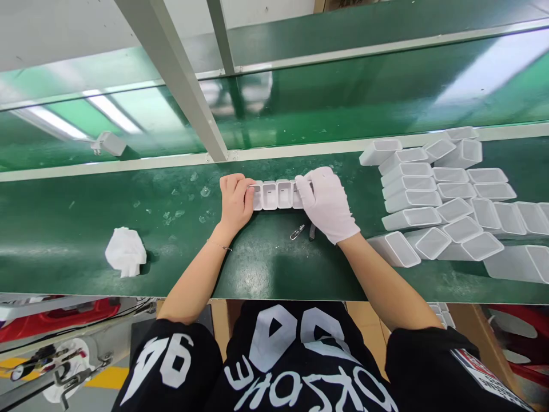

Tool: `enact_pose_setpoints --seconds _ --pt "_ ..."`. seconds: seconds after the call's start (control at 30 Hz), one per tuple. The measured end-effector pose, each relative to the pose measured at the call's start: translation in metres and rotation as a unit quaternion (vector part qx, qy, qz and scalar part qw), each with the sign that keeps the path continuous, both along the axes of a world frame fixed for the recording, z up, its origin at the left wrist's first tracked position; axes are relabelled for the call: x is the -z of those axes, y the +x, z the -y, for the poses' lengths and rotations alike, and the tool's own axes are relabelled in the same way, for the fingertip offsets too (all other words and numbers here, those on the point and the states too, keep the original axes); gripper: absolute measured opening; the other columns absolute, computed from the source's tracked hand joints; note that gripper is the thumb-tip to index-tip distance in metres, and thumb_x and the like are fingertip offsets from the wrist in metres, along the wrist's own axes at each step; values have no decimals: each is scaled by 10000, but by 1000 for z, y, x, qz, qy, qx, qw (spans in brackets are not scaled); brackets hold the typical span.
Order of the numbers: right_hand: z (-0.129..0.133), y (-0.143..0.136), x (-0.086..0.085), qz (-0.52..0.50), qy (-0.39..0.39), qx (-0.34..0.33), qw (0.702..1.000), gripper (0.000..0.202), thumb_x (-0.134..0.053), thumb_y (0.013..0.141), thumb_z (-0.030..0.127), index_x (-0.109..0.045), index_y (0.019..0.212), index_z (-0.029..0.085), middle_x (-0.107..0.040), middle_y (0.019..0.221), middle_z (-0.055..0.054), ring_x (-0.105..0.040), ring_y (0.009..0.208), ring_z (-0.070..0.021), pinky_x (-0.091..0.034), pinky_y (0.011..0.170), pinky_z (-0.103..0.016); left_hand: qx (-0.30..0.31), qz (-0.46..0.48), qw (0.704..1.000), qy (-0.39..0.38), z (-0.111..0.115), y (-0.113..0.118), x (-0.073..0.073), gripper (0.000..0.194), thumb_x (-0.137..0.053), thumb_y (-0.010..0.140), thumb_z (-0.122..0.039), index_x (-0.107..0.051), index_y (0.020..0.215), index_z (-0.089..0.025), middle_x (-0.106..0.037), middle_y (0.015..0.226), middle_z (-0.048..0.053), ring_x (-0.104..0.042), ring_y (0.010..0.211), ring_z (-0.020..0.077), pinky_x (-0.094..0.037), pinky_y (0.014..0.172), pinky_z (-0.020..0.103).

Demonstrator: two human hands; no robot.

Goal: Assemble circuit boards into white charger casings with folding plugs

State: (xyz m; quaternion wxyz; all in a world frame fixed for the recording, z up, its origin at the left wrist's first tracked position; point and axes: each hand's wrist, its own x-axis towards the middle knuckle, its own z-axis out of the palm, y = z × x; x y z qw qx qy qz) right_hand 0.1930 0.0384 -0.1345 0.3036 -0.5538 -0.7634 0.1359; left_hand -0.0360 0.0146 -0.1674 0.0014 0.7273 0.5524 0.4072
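Fingers of my bare left hand (235, 201) and gloved right hand (328, 203) close on opposite ends of a row of white cases (277, 194), pressing it together on the green counter (257, 269). Small metal tool (297, 232) lies just below; loose cases (446, 200) pile right, crumpled cloth (125, 252) left.

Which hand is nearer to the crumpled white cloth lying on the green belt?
Left. The bare left hand grips the left end of the row of white cases, apart from the crumpled white cloth lying further left. The gloved right hand holds the row's far end.
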Motion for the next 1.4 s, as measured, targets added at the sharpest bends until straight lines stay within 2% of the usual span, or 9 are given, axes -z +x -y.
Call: enact_pose_setpoints --seconds 0.13,0.33,0.5,0.6,0.77,0.87,0.97,1.13,1.4 --pt "-5 2 3 21 23 -24 999 397 -314 1035 418 -635 1080 188 -619 1109 -175 -561 1081 -334 -445 1011 -533 22 -23 999 -9 -2 -5 5 503 -256 1051 -535 -621 1127 -197 -548 1077 145 -485 1078 297 -396 996 497" --pt "-7 3 3 47 55 -87 994 371 -362 1012 294 -634 1213 141 -637 1305 -170 -537 1257 -322 -410 1124 -508 56 -49 997 -33 -2 -13 6 409 -307 1047 -466 -588 1195 -208 -524 1130 159 -469 1139 306 -389 1033 528" --pt "-10 5 0 89 64 -156 982 427 -390 1003 231 -599 1368 155 -585 1471 -119 -506 1366 -290 -310 1247 -526 69 -53 995 -44 -4 -17 6 210 -435 1000 -329 -606 1067 -229 -538 1073 130 -483 1081 295 -417 990 517" --pt "-8 4 -1 144 49 -165 975 437 -416 988 208 -592 1386 161 -543 1523 -122 -437 1426 -325 -376 1205 -550 77 -57 994 -54 -2 -18 2 162 -511 963 -338 -607 1030 -226 -560 1059 123 -492 1072 301 -426 980 517" --pt "2 -6 1 190 29 -144 971 465 -393 988 182 -558 1423 159 -489 1575 -146 -403 1458 -366 -552 998 -493 69 -50 994 -64 2 -21 -8 355 -496 972 -452 -607 1192 -197 -563 1172 153 -503 1112 309 -428 1006 519" --pt "7 -13 4 214 25 -130 968 529 -361 992 159 -479 1508 179 -438 1617 -138 -369 1493 -397 -586 907 -479 68 -50 994 -71 0 -21 -10 419 -508 965 -483 -622 1247 -196 -553 1276 168 -506 1143 318 -420 1034 531" --pt "9 -18 5 231 28 -130 964 561 -340 989 115 -473 1523 221 -423 1634 -100 -361 1504 -401 -577 936 -512 63 -53 994 -77 -2 -20 -10 433 -559 940 -512 -651 1243 -216 -572 1316 161 -497 1183 335 -412 1063 554" --pt "13 -21 1 237 44 -116 963 530 -381 1006 184 -469 1529 196 -377 1648 -166 -369 1497 -406 -547 982 -540 68 -68 992 -84 -1 -19 -8 439 -568 941 -453 -625 1300 -207 -591 1374 161 -449 1378 387 -376 1152 634" --pt "20 -26 -3 236 52 -96 966 496 -399 1009 275 -521 1488 241 -409 1627 -170 -367 1468 -463 -485 989 -595 105 -105 983 -107 5 -17 -10 582 -556 909 -287 -458 1470 -168 -456 1587 172 -301 1547 409 -357 1222 659"
